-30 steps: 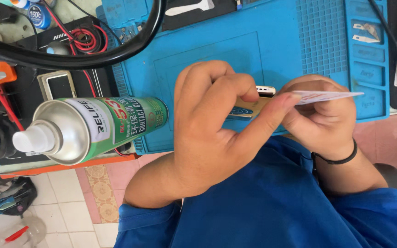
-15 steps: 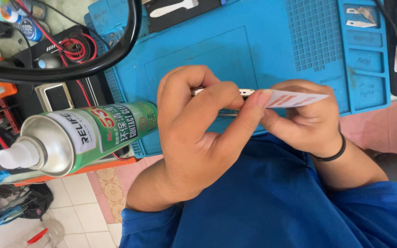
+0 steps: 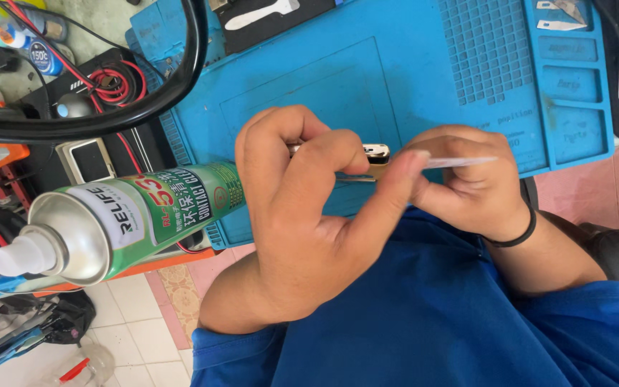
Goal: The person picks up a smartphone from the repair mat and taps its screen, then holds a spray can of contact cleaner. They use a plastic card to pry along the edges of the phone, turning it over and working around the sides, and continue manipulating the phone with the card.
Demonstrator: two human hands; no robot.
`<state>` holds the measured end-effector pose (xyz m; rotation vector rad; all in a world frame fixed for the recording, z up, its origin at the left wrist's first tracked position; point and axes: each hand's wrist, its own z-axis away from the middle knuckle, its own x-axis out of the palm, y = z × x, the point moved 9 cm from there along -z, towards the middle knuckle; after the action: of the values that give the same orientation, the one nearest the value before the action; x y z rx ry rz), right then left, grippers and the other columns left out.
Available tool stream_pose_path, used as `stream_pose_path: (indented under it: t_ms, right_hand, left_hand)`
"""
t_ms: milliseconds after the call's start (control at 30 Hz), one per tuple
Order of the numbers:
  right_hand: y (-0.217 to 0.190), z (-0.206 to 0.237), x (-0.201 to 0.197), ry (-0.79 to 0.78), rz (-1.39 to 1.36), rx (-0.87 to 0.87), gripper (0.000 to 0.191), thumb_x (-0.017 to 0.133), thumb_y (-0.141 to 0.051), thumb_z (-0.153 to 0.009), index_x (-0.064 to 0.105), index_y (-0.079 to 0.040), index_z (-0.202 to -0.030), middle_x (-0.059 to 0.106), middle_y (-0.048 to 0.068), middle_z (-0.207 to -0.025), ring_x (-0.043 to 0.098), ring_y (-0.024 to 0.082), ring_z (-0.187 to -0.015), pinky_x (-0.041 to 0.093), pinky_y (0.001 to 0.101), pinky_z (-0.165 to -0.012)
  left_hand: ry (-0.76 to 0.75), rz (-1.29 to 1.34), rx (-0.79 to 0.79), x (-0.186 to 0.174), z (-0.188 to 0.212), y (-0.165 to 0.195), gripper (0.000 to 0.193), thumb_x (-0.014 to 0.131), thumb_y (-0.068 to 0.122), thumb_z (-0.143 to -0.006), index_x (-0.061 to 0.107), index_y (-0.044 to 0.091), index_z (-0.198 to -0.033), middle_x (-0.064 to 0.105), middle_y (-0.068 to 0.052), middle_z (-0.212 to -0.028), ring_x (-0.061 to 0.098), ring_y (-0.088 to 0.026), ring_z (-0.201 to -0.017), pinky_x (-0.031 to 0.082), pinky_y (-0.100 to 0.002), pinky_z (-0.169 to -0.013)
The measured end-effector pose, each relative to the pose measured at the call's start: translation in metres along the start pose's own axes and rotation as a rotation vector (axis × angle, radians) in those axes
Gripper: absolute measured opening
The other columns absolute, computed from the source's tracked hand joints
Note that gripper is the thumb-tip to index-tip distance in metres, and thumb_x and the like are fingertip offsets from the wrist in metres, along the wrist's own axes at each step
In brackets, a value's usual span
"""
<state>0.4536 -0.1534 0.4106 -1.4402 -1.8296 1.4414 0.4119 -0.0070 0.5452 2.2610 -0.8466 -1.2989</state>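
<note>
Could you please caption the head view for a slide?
Left hand grips a slim metal device; right hand presses a thin card against it.

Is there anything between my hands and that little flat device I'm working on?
No. The left hand grips the small device directly, and the right hand presses a thin card against its edge. Nothing visible lies between.

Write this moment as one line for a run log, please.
left hand: holds small metal device | right hand: presses thin card against it | nearby: green spray can, blue mat
</note>
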Motion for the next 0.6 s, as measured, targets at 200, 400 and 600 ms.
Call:
stream_pose_path:
  t_ms: [200, 400, 600]
  right_hand:
    - [0.003, 0.001, 0.001, -0.024, -0.003, 0.02, 0.02, 0.082, -0.009, -0.087, 0.068, -0.004, -0.1, 0.074, 0.012, -0.102, 0.074, 0.021, -0.085, 0.057, 0.0277, -0.068]
    - [0.001, 0.002, 0.003, -0.029, -0.026, -0.007, 0.019, 0.082, -0.008, -0.088, 0.068, -0.004, -0.101, 0.075, 0.01, -0.1, 0.075, 0.02, -0.086, 0.058, 0.0274, -0.07]
    - [-0.001, 0.004, 0.002, 0.004, -0.07, -0.033, 0.02, 0.081, -0.006, -0.089, 0.067, -0.003, -0.103, 0.074, 0.011, -0.1, 0.075, 0.019, -0.082, 0.059, 0.0263, -0.07]
  left_hand:
    - [0.042, 0.005, -0.037, 0.005, 0.005, 0.001, 0.034, 0.09, 0.01, -0.088, 0.059, 0.006, -0.101, 0.048, -0.006, -0.102, 0.048, -0.02, -0.096, 0.042, -0.031, -0.08]
    - [0.016, 0.083, -0.085, 0.01, 0.012, -0.004, 0.041, 0.091, 0.012, -0.085, 0.058, 0.005, -0.107, 0.044, -0.01, -0.113, 0.048, -0.019, -0.099, 0.048, -0.024, -0.074]
    - [-0.006, 0.072, -0.057, 0.009, 0.011, -0.002, 0.045, 0.092, 0.012, -0.083, 0.057, 0.005, -0.109, 0.047, -0.008, -0.107, 0.048, -0.02, -0.1, 0.047, -0.027, -0.078]
